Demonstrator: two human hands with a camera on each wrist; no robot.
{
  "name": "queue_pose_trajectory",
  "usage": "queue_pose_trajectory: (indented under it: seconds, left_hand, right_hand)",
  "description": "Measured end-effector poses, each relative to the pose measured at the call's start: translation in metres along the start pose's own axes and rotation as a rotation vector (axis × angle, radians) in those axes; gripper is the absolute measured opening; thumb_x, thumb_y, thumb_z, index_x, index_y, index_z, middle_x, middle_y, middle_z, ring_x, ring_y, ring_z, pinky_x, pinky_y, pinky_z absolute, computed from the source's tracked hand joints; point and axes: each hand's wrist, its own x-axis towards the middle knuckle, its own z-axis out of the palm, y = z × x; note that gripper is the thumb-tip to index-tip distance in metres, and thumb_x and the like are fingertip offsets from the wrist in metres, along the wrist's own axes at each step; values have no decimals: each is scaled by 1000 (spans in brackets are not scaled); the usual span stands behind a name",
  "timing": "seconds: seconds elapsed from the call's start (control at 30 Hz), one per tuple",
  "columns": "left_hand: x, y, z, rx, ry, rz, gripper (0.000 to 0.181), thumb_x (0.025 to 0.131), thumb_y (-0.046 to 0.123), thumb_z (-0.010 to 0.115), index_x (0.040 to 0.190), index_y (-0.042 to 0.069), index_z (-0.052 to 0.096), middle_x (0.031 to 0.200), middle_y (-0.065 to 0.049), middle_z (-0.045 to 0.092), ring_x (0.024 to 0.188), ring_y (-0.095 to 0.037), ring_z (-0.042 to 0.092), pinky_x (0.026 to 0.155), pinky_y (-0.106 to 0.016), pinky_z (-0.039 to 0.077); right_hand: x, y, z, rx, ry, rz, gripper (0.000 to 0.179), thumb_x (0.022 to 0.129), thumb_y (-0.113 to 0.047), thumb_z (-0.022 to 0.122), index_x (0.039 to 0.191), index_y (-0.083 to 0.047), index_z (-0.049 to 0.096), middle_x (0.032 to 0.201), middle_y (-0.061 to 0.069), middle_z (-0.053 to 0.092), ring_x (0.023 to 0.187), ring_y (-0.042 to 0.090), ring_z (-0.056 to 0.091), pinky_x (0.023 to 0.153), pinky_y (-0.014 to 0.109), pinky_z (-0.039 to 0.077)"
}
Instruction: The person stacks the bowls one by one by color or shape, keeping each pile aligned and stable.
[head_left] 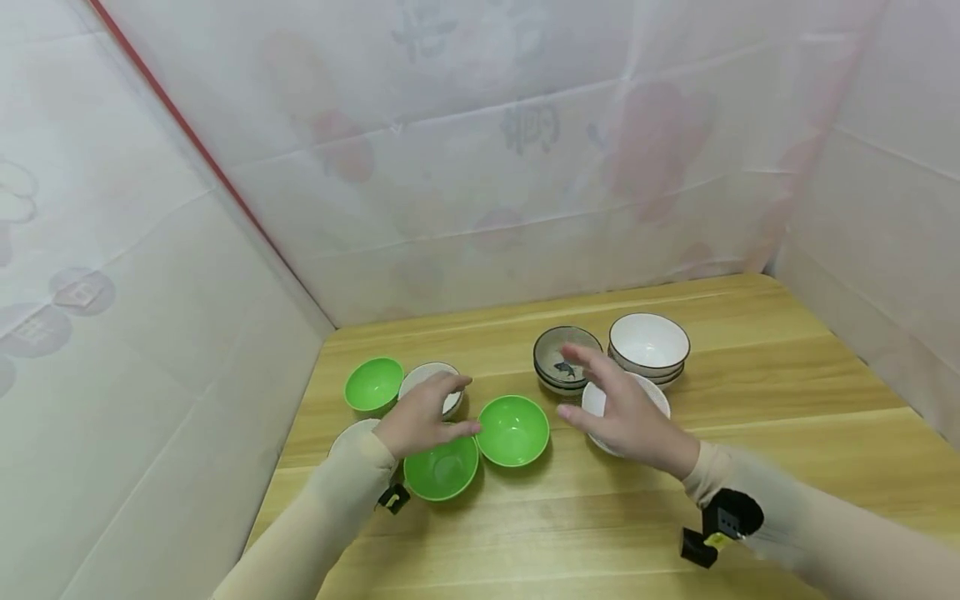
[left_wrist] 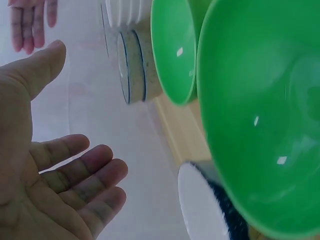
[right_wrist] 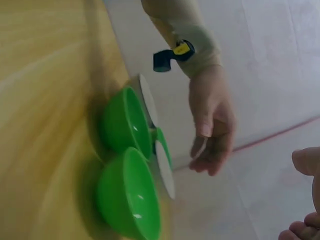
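Sleeved forearms — two, each with a small black wrist device, entering from the near desk (head_left: 750, 375) edge.

Left hand (head_left: 423, 417): fingers relaxed and spread, holding nothing, hovering above the near green bowl (head_left: 441, 468) and partly covering a pale speckled bowl (head_left: 431, 387) behind it. In the left wrist view the palm (left_wrist: 45, 175) is open, clear of the bowls.

Right hand (head_left: 622, 408): fingers straight and spread, holding nothing, hovering over a white bowl (head_left: 626, 412).

Green bowls — three: near one by the left wrist; middle green bowl (head_left: 513, 429) between the hands, just beside the near one; far green bowl (head_left: 373, 384) at the left.

Other bowls: white-rimmed bowl (head_left: 352, 433) partly hidden under the left forearm; fish-patterned bowl stack (head_left: 566, 360); white bowl stack (head_left: 648, 346) beside it.
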Motion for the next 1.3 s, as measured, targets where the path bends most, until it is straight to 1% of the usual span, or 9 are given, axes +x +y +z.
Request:
queue_pose_trajectory:
  seconds: [0.2, 0.33, 0.43, 0.53, 0.67, 0.77, 0.97, 1.2, 1.3]
  left_hand:
    - [-13, 11, 12, 10, 9, 14, 76, 80, 50, 74, 134, 3, 51, 128, -9, 56, 117, -24, 54, 97, -37, 47]
    - [-17, 17, 18, 24, 25, 25, 76, 78, 52, 74, 134, 5, 52, 127, -7, 57, 116, -22, 54, 95, -38, 49]
    - [-20, 20, 23, 23, 29, 27, 78, 77, 54, 74, 134, 5, 52, 128, -7, 57, 116, -21, 55, 94, -38, 49]
    - [-22, 22, 26, 23, 30, 22, 79, 77, 55, 74, 133, 5, 53, 126, -7, 58, 114, -20, 56, 92, -39, 51]
    - [-25, 20, 30, 9, 31, 14, 77, 77, 53, 75, 133, 6, 53, 123, -6, 58, 108, -20, 58, 86, -39, 53]
    - [-26, 17, 32, -1, 33, 12, 77, 77, 55, 74, 133, 6, 52, 123, -5, 58, 107, -21, 59, 86, -39, 53]
    - [-25, 14, 33, 12, 43, 13, 79, 75, 51, 78, 134, 5, 52, 122, -4, 56, 109, -20, 56, 90, -38, 51]
    - [-32, 9, 36, 96, -5, -24, 93, 68, 59, 79, 138, 6, 48, 135, -12, 48, 124, -26, 47, 100, -42, 44]
    - [-36, 7, 35, 113, -11, -20, 98, 66, 61, 79, 139, 5, 47, 137, -14, 47, 126, -27, 44, 103, -44, 41]
  right_hand:
    - [-21, 7, 30, 59, -50, 78, 82, 81, -26, 78, 147, -7, 33, 148, 9, 38, 135, 26, 37, 105, 54, 36]
    - [-30, 17, 48, 112, -75, 119, 89, 79, -30, 80, 149, -7, 30, 151, 10, 36, 137, 26, 34, 106, 52, 34]
    - [-33, 23, 61, 144, -95, 165, 95, 78, -34, 81, 151, -8, 26, 153, 10, 31, 139, 27, 30, 108, 53, 31]
    - [-33, 29, 73, 129, -98, 212, 101, 76, -38, 81, 152, -10, 22, 155, 9, 26, 141, 28, 26, 108, 56, 28]
    - [-29, 41, 86, 99, -72, 260, 106, 73, -36, 84, 153, -10, 19, 157, 7, 22, 142, 29, 22, 109, 60, 22]
    - [-26, 52, 93, 122, -61, 289, 108, 72, -32, 85, 153, -11, 18, 157, 6, 21, 142, 30, 21, 109, 62, 19]
    - [-23, 68, 102, 233, -59, 318, 111, 72, -30, 85, 155, -14, 14, 157, 9, 19, 142, 32, 21, 111, 60, 15]
    - [-25, 84, 113, 396, -52, 331, 111, 72, -23, 85, 155, -13, 11, 157, 11, 21, 141, 33, 24, 112, 59, 14]
    - [-25, 89, 116, 427, -48, 326, 112, 72, -24, 85, 155, -14, 10, 157, 10, 22, 141, 32, 24, 112, 57, 15]
